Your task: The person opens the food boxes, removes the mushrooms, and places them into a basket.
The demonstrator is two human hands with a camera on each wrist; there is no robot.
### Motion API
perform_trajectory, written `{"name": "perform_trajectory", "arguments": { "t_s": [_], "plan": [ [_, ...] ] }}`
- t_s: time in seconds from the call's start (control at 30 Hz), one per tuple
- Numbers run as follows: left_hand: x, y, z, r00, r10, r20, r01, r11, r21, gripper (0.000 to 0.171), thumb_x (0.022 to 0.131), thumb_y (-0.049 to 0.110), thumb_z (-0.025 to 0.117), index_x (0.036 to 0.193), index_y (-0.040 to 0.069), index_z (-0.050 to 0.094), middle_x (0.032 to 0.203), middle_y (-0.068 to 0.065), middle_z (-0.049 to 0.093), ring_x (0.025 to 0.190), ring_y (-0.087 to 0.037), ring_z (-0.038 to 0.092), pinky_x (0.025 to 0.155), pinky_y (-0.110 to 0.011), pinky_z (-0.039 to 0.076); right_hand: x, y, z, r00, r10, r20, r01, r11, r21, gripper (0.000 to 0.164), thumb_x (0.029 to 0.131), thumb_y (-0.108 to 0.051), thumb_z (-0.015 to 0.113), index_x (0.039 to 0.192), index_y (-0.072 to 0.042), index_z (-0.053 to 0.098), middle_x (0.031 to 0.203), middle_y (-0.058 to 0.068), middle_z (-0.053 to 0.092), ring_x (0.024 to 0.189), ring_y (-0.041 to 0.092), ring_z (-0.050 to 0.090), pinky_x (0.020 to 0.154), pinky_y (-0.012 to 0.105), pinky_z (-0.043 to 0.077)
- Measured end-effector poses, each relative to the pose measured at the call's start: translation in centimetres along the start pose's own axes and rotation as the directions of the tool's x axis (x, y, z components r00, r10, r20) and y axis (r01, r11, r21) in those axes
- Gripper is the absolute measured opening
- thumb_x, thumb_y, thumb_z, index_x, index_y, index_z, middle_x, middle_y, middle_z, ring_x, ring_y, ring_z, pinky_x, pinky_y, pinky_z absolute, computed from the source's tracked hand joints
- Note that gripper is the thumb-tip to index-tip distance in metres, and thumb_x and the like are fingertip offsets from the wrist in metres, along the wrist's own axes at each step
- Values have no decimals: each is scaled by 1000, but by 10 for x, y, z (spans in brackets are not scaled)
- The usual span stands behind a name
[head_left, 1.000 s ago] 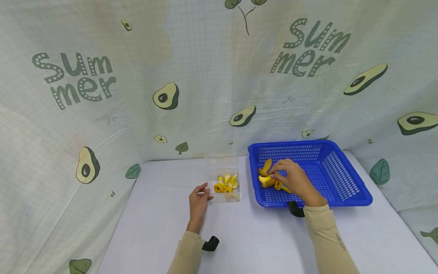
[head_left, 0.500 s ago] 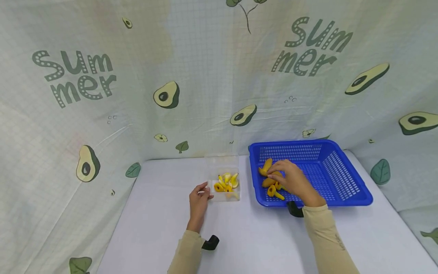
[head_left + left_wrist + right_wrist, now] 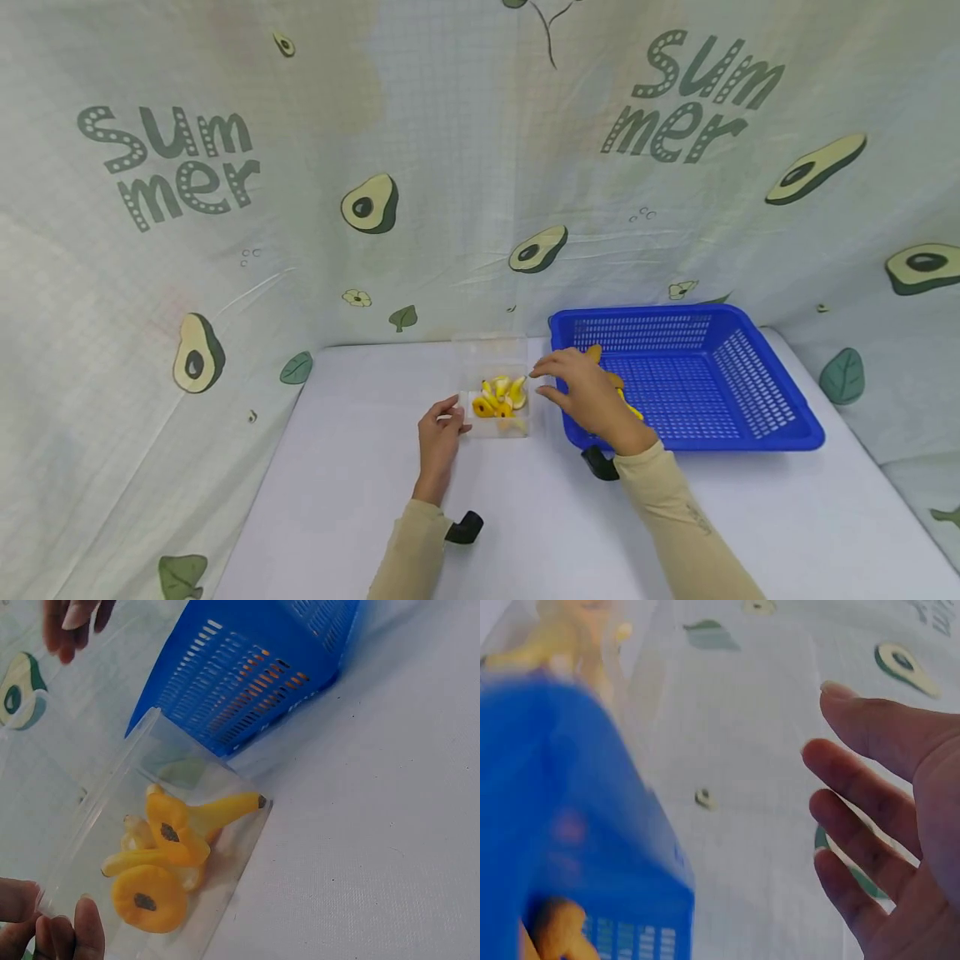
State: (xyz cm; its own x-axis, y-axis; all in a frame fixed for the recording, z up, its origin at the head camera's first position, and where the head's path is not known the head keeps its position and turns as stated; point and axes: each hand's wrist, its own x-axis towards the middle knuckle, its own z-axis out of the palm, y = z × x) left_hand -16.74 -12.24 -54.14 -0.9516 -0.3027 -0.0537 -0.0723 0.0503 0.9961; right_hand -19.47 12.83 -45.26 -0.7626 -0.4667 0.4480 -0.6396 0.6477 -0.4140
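A clear plastic box (image 3: 480, 427), its lid raised at the back, stands on the table with small yellow banana-shaped toys (image 3: 501, 398) inside. Some pieces, like the round yellow one (image 3: 150, 898), show a dark centre. My left hand (image 3: 437, 437) pinches the box's left wall between thumb and fingers. My right hand (image 3: 585, 396) hovers over the left rim of the blue basket (image 3: 690, 400), its fingertips close to the box. Nothing is between its spread, relaxed fingers in the right wrist view. Brownish-yellow toys (image 3: 594, 353) lie in the basket's left end, mostly hidden by that hand.
The basket stands right of the box with a narrow gap between them. White cloth covers the table (image 3: 345, 483). A curtain (image 3: 442, 167) printed with avocados hangs right behind the table's back edge.
My right hand pinched a yellow toy over the basket, let it drop among the others there, then moved left toward the box. The left hand stays on the box.
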Motion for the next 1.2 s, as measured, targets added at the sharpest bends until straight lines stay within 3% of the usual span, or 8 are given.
{"name": "perform_trajectory", "arguments": {
  "t_s": [0.23, 0.43, 0.77, 1.2],
  "plan": [
    [1, -1, 1, 1000, -24, -8, 24, 1000, 6, 34, 104, -2, 61, 135, -13, 62, 104, -14, 58, 73, -14, 60, 73, -23, 65, 13, -20, 28, 998, -63, 25, 64, 997, -40, 28, 88, -9, 87, 115, -8, 79, 123, 9, 74, 118, 32, 66, 104, 55, 56],
    [4, -1, 1, 1000, -11, -4, 11, 1000, 8, 31, 103, -7, 59, 132, -19, 61, 102, -19, 58, 73, -19, 60, 70, -23, 65, 22, -28, 51, 995, -84, 45, 86, 995, -55, 31, 85, -7, 88, 115, -7, 79, 119, 9, 74, 111, 30, 68, 98, 53, 58],
    [0, 0, 0, 1000, 13, 5, -13, 998, -59, 32, 102, -4, 63, 132, -16, 63, 102, -15, 59, 73, -12, 59, 68, -17, 62, 33, -27, 81, 984, -10, 177, 22, 998, -65, 29, 86, -5, 87, 114, -6, 79, 116, 8, 76, 107, 30, 67, 97, 49, 57],
    [0, 0, 0, 1000, 7, -7, -7, 1000, -25, 33, 103, -2, 64, 133, -16, 63, 102, -12, 59, 74, -12, 60, 70, -21, 65, 48, -22, 99, 957, 55, 283, -31, 995, -90, 25, 85, -10, 89, 109, -7, 83, 109, 8, 76, 103, 30, 66, 93, 46, 56]
  ]
}}
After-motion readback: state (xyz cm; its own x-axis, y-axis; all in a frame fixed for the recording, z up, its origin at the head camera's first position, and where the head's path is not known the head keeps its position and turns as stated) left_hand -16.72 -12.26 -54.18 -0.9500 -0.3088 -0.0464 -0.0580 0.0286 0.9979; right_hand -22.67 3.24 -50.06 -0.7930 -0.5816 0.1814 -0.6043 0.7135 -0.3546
